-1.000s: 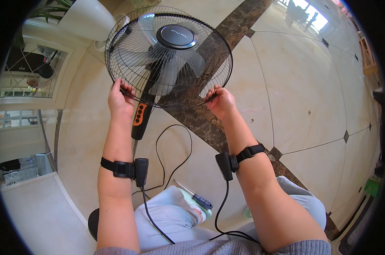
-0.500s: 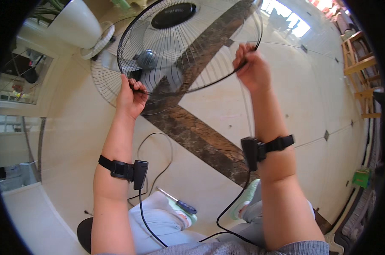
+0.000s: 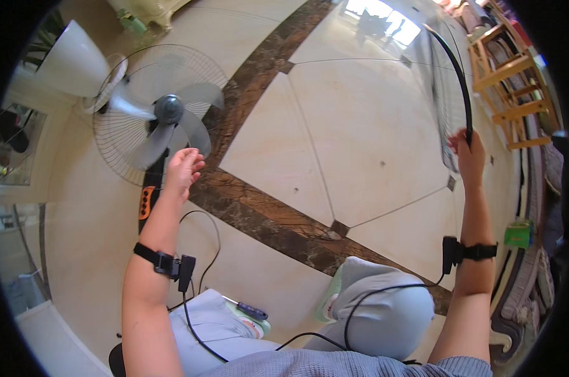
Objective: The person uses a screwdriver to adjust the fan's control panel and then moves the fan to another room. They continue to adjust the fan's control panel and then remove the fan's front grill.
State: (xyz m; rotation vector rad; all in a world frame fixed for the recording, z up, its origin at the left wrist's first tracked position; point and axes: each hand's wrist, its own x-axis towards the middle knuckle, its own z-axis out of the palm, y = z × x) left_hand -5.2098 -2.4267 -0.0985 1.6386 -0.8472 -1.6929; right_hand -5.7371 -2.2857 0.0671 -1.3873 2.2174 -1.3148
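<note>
My right hand (image 3: pixel 470 157) is closed on the black rim of a fan's front grille (image 3: pixel 455 60), which it holds out to the right, nearly edge-on. My left hand (image 3: pixel 182 171) is raised just below the fan blades, its fingers loosely bent and apart, with nothing visible in them. Beyond it stands the electric fan (image 3: pixel 169 109), its grey blades and dark hub exposed in front of the rear wire grille (image 3: pixel 116 139). Part of its dark control panel with orange buttons (image 3: pixel 146 201) shows beside my left forearm. A screwdriver (image 3: pixel 253 311) lies by my left foot.
A white planter (image 3: pixel 74 60) stands at the far left behind the fan. Wooden rack-like furniture (image 3: pixel 514 88) is at the far right, with a green box (image 3: pixel 518 234) nearer. A thin cord (image 3: pixel 216 235) curves over the tiled floor near my left forearm.
My right hand has carried the front grille away from the fan, out to the right. My left hand has let go of the grille's rim. The fan blades now show uncovered.
</note>
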